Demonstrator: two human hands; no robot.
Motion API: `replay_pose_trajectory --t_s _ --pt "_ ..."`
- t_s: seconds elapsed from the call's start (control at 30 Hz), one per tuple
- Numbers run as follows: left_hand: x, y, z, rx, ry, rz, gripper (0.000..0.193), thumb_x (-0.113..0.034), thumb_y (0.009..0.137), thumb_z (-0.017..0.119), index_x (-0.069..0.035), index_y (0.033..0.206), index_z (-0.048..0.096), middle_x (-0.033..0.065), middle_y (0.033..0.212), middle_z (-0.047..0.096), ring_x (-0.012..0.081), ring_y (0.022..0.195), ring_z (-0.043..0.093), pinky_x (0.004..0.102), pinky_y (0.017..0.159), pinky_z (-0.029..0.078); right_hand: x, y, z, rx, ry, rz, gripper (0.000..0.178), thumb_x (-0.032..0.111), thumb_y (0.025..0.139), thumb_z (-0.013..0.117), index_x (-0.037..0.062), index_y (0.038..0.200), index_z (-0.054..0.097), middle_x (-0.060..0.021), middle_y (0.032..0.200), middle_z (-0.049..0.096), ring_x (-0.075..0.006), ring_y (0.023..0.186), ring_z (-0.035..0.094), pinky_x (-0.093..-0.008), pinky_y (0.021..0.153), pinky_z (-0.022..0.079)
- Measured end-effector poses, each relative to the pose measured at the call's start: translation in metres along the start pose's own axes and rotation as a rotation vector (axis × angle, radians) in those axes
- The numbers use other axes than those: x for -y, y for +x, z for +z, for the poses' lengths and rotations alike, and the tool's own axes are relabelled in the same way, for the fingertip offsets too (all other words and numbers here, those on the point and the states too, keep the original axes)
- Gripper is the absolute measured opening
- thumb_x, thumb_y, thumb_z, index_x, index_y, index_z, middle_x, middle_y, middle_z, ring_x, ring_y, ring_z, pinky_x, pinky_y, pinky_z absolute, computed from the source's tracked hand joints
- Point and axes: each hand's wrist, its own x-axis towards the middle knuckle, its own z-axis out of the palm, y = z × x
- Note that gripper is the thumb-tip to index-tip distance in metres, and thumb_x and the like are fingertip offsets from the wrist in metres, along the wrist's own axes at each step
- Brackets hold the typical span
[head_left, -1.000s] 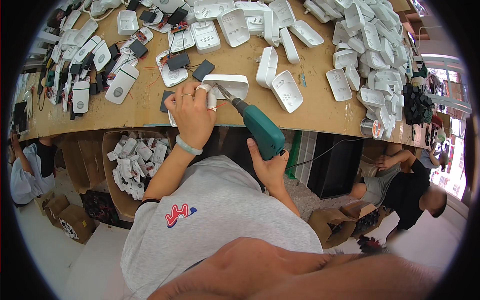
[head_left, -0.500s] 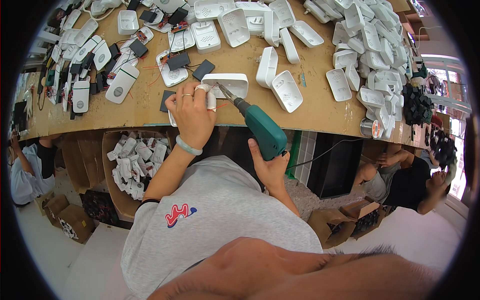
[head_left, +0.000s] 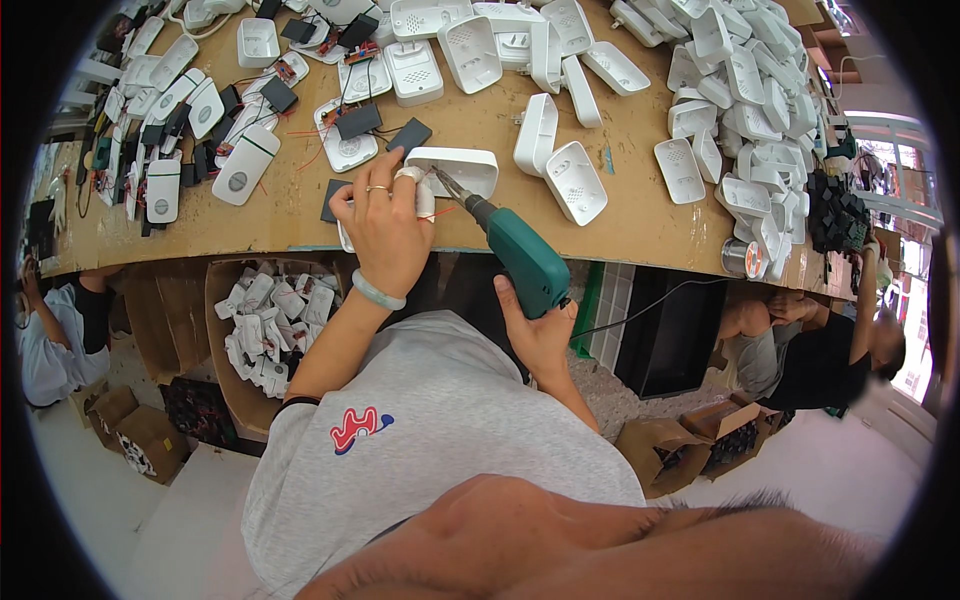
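Observation:
My right hand (head_left: 541, 338) is wrapped round the grip of a green soldering gun (head_left: 527, 262). The gun slants up to the left, its metal tip at the fingertips of my left hand (head_left: 388, 232). That hand is closed at the table's front edge, with white wrapping on a finger. Beneath it, a white plastic casing (head_left: 345, 238) shows only a sliver; the hand hides the rest. A thin red wire (head_left: 437, 214) sticks out beside the fingers. Just behind the tip lies an open white plastic shell (head_left: 470, 170). Black rectangular blocks (head_left: 410, 135) lie close to the left hand.
White shells (head_left: 745, 110) are heaped at the right, near a solder spool (head_left: 741, 258). Wired casings (head_left: 245, 165) and black blocks crowd the left. Below the table stand a box of white parts (head_left: 275, 330) and a black bin (head_left: 670, 335). Other people sit at both sides.
The soldering gun and my hands have barely moved. At the right, the seated person has leaned and now reaches an arm up to the black parts on the table.

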Motion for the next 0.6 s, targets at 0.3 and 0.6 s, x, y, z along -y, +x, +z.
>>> replay_pose_trajectory --t_s 0.3,0.6 --pt "0.0011 0.0002 -0.0003 0.003 0.003 0.009 0.025 -0.008 0.073 0.072 -0.004 0.097 0.067 0.0070 0.116 0.066 0.0251 0.111 0.058 0.0437 0.092 0.033 -0.0001 0.0000 -0.0004 -0.007 0.009 -0.008 0.026 0.016 0.089 0.077 -0.0001 0.106 0.064 -0.0074 0.080 0.068 -0.0097 0.068 0.060 -0.0249 0.065 0.049" --pt "0.0009 0.0013 -0.0003 0.015 0.036 0.008 0.029 -0.008 0.071 0.074 -0.006 0.099 0.068 0.0062 0.114 0.067 0.0256 0.110 0.059 0.0426 0.092 0.035 0.0026 0.0002 -0.0006 0.007 -0.006 -0.005 0.027 0.017 0.089 0.077 0.0001 0.105 0.064 -0.0075 0.080 0.069 -0.0104 0.067 0.061 -0.0252 0.064 0.050"
